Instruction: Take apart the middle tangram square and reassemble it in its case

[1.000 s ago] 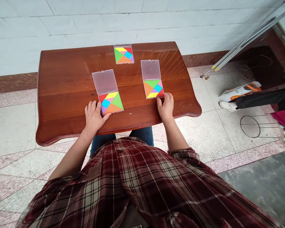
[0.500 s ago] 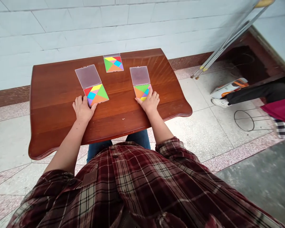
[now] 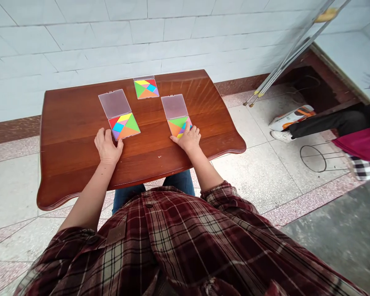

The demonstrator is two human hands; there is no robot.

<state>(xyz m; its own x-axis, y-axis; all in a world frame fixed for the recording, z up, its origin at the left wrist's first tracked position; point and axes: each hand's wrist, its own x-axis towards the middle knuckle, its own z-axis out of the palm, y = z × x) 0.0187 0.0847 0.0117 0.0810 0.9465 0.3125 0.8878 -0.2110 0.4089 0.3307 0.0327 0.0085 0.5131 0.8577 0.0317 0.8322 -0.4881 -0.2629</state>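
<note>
Three colourful tangram puzzles in clear plastic cases lie on a brown wooden table [image 3: 68,119]. My left hand [image 3: 106,147] lies flat with fingers spread, its thumb touching the near corner of the left tangram [image 3: 124,126], whose clear lid [image 3: 114,103] is folded open behind it. My right hand [image 3: 188,137] rests with fingers stretched over the near part of the right tangram [image 3: 178,124], which also has an open lid [image 3: 174,106]. A third tangram [image 3: 146,88] sits at the table's far edge, untouched.
The table stands against a white tiled wall. On the tiled floor to the right are another person's leg in dark trousers [image 3: 323,122] with a white-orange shoe [image 3: 291,118], a wire ring stand [image 3: 315,158] and leaning metal poles [image 3: 283,61].
My right hand has slid from the near right corner of the right tangram onto its top. My left hand stays beside the left tangram. The camera view has shifted.
</note>
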